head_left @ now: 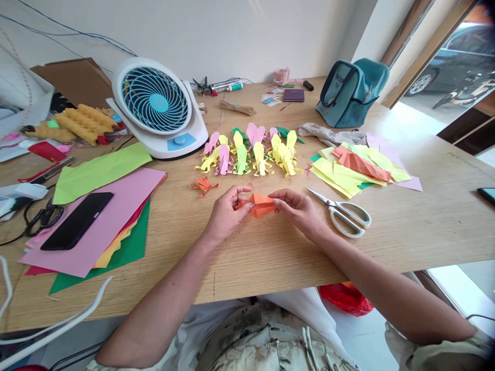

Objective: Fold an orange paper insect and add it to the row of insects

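A: Where is the folded orange paper (pixel 262 206)?
B: Between the two hands, in front of the person. The left hand (pixel 225 212) pinches its left end, and the right hand (pixel 298 208) pinches its right end.
A: So the fingers (pixel 247 207) are closed on it?
B: Yes, on both sides: thumbs on the near face, index fingers along the upper side. The middle, with a crease running across, shows bare between them.
A: Does it touch the tabletop (pixel 174 278)?
B: I can't tell. Its underside is hidden, and the fingers cover both tips.
A: What is near?
B: A small orange paper figure (pixel 203 186) lies beyond the left hand, and scissors (pixel 346 214) lie near the right wrist. Beyond the paper stand folded paper figures (pixel 261 158); those at the back are partly hidden by the front ones.
A: Anything cut off?
B: A dark object (pixel 488 195) at the right edge; I can't make out what it is.
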The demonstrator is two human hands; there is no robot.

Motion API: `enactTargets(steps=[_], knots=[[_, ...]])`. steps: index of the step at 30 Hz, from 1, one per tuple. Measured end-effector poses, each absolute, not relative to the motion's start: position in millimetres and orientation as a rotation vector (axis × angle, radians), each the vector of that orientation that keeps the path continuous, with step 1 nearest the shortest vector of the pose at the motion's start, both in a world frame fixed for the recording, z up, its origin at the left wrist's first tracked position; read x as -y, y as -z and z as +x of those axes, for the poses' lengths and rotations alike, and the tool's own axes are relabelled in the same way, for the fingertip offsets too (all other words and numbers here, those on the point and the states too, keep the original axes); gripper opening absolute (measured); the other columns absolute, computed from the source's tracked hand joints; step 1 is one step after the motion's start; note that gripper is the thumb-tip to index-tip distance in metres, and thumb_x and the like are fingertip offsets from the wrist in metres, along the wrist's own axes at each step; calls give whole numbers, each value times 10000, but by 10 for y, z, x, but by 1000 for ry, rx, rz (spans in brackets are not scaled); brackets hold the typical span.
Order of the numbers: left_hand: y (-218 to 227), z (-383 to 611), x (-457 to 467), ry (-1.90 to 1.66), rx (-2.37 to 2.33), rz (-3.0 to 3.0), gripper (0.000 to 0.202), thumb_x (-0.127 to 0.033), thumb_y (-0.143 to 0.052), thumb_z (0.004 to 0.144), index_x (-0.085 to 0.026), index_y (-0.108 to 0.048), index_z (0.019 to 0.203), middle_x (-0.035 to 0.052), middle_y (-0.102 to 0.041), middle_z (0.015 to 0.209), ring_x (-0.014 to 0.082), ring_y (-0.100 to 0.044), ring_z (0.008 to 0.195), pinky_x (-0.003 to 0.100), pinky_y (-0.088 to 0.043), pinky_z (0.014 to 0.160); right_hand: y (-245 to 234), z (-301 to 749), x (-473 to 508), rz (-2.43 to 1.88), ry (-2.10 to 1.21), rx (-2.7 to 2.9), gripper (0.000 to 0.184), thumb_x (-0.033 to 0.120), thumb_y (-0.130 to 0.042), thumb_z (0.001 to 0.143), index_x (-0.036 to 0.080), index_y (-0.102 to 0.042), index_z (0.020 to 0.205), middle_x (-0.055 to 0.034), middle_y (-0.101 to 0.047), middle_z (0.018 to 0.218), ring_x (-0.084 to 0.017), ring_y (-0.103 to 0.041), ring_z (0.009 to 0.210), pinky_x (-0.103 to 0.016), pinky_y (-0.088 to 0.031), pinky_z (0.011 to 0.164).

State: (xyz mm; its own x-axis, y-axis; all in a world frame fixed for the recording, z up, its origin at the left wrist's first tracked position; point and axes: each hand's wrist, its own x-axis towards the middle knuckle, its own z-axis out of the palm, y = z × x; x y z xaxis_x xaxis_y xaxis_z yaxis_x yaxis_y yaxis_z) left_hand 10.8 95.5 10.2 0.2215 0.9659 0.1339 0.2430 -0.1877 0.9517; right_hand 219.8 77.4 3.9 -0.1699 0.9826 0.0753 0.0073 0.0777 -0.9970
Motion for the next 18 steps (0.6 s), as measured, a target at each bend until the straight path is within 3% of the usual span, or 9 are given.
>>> enactTargets(steps=[11, 18], knots=[[-142, 102, -935, -1067, -1153, 1601, 380, -339, -702, 809, -158, -607, 1129, -31, -600, 727, 85, -510, 601, 205, -418, 603, 48, 2171, -801, -1058, -1344, 1485, 366, 534, -719, 789, 183, -665, 877, -4, -657, 732, -129, -541, 650, -257, -399, 586], [-129, 134, -904, -1121, -1197, 1572, 380, -372, -715, 797, -163, -616, 1099, -35, -580, 690, 96, -515, 590, 203, -394, 556, 74, 2134, -753, -998, -1329, 1620, 368, 481, -715, 810, 204, -609, 1027, 14, -614, 767, -114, -512, 625, -249, -369, 559]])
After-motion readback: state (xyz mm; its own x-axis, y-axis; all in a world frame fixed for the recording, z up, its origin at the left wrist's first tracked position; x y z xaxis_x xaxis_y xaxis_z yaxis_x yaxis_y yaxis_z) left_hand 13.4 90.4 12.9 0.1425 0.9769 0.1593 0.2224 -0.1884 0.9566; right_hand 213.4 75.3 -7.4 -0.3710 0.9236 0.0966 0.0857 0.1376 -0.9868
